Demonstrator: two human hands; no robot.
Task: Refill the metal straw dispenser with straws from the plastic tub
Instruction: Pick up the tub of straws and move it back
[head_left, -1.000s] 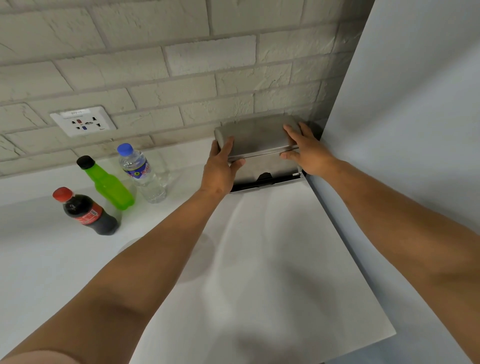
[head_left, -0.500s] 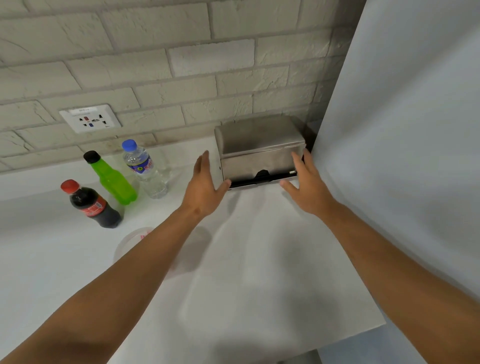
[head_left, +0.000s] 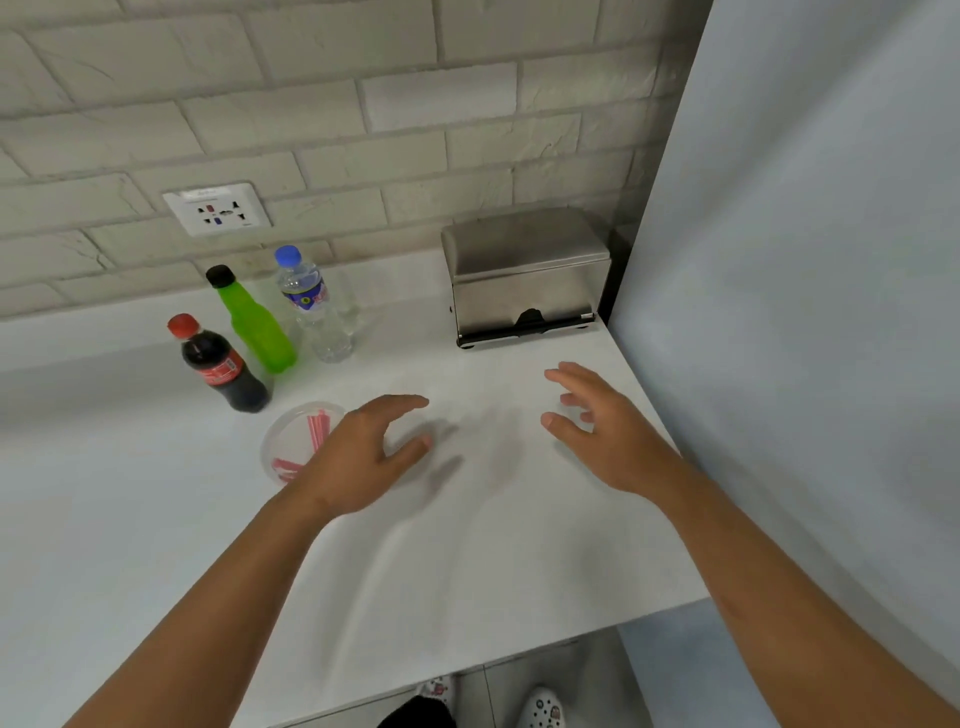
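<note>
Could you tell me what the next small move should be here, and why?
Probably lower the left hand into the plastic tub to gather straws: both hands are empty, the right hand hovers apart, and the metal straw dispenser sits closed.

The left hand (head_left: 358, 462) covers the right half of the plastic tub (head_left: 283, 441), hiding most of the straws (head_left: 317, 428); both hands are motion-blurred.

My white desk (head_left: 467, 545) carried the metal straw dispenser (head_left: 527, 275) at its back right corner, three bottles (head_left: 260, 332) grouped left, and the plastic tub (head_left: 296, 441) of straws (head_left: 318, 427) before them.
</note>
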